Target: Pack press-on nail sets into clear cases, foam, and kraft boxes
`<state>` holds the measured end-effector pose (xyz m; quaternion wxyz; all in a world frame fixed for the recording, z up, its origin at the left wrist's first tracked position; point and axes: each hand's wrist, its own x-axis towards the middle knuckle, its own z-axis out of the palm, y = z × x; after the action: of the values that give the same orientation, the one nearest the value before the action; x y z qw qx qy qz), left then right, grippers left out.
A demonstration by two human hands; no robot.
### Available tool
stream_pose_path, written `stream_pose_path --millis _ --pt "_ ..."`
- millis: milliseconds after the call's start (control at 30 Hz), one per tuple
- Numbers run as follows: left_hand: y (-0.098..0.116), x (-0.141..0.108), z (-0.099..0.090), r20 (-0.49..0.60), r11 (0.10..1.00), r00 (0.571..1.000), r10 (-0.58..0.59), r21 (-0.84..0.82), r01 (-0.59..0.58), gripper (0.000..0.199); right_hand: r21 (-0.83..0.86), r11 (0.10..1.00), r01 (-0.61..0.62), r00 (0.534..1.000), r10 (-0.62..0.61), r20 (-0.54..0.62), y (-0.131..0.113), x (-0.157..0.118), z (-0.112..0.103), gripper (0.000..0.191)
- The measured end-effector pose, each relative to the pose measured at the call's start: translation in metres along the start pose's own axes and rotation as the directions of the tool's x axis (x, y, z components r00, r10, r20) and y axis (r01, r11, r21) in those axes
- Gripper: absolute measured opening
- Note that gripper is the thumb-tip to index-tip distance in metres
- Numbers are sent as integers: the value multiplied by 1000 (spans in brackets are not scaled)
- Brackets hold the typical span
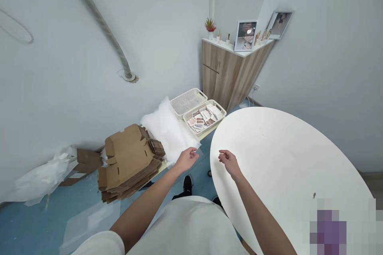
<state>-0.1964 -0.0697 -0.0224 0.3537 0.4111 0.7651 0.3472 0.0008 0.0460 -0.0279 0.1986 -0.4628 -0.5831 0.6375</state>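
My left hand (187,159) is held out beside the white foam sheets (170,131), its fingers loosely curled and apart, with nothing in it. My right hand (229,162) hovers over the left edge of the round white table (269,147), fingers bent and parted, also holding nothing. Beyond my left hand, a white basket (221,116) holds small printed packets (199,120). Behind it sits a second white basket (188,101) that shows no packets. A stack of flat brown cardboard boxes (128,159) lies to the left of the foam.
A wooden cabinet (223,75) in the corner carries picture frames (245,36), a small plant (210,26) and little bottles. Plastic wrap (44,175) and an open carton (86,163) are at the far left. A blurred patch covers the table's lower right.
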Motion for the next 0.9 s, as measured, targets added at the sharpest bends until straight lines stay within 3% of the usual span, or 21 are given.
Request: stream_pose_path --millis 200,367,600,767,900 --pt "-7 40 -57 -1 999 999 45 15 -45 36 -39 998 55 998 -56 -28 -30 52 55 35" --pt "-15 69 -81 42 999 999 4 45 -6 35 -170 985 21 993 -41 -112 -33 79 76 36" --pt "-21 128 -73 90 996 994 -67 -54 72 38 -335 942 9 993 -47 -107 -36 128 87 30" --pt "-25 181 -62 100 984 981 -166 -47 171 44 -515 857 -2 1000 0 -3 -42 188 93 31" --pt "-32 220 -49 97 972 970 -223 -51 228 37 -646 762 35 997 19 76 -37 228 101 33"
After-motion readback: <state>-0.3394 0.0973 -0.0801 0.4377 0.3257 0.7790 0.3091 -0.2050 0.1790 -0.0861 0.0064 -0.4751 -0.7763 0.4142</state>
